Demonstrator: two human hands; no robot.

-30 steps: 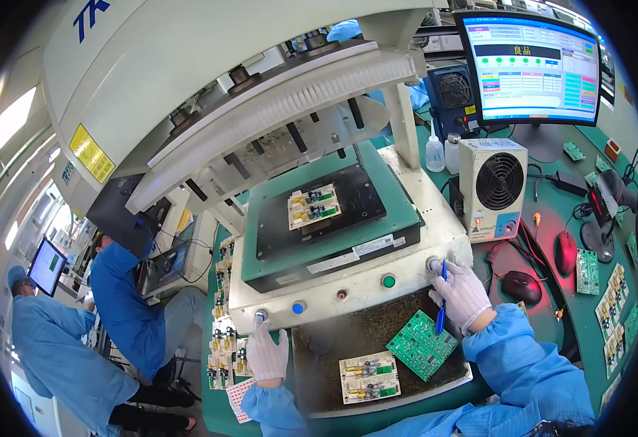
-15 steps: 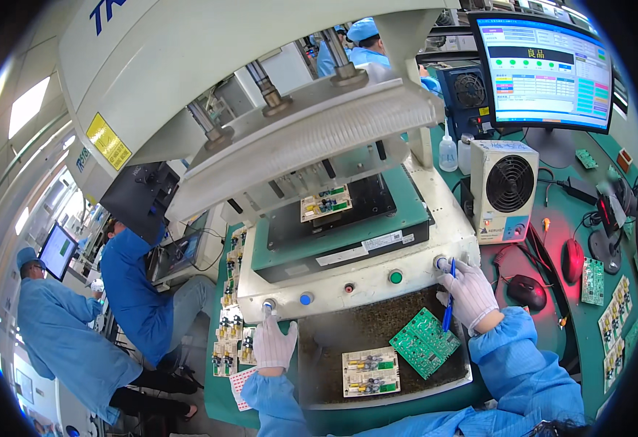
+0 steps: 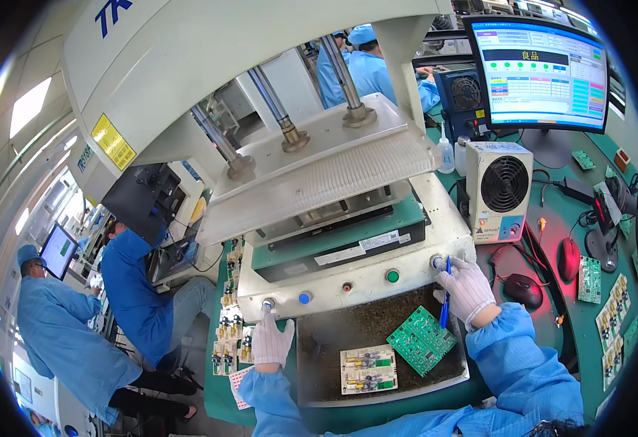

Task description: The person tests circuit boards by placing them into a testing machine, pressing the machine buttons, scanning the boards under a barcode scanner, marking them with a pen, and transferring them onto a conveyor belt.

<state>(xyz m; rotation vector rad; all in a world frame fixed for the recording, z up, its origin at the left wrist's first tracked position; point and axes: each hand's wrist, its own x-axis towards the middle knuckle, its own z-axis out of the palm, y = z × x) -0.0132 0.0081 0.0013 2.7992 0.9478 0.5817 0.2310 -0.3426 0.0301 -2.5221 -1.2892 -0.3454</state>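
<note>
My left hand (image 3: 271, 342), in a white glove, reaches to a round button (image 3: 268, 303) at the left of the press's front panel. Its index finger is on that button, thumb apart, nothing held. My right hand (image 3: 469, 293), gloved too, grips a blue pen (image 3: 445, 302) while its fingers touch the right-hand button (image 3: 437, 261). Between them, the press plate (image 3: 319, 164) sits low over the green and black fixture (image 3: 333, 253), hiding whatever lies inside. On the dark mat in front lie a cream circuit board panel (image 3: 369, 370) and a tilted green circuit board (image 3: 421, 341).
Several populated boards (image 3: 229, 331) line the left edge. To the right stand a fan unit (image 3: 504, 191), a black mouse (image 3: 522, 290), a red mouse (image 3: 568, 259) and a monitor (image 3: 541, 73). More boards (image 3: 613, 313) lie far right. Co-workers in blue (image 3: 64, 328) are at left and behind.
The press plate has come down onto the fixture, covering the board that showed there before. Both hands stay at their buttons, and the view has shifted slightly.
</note>
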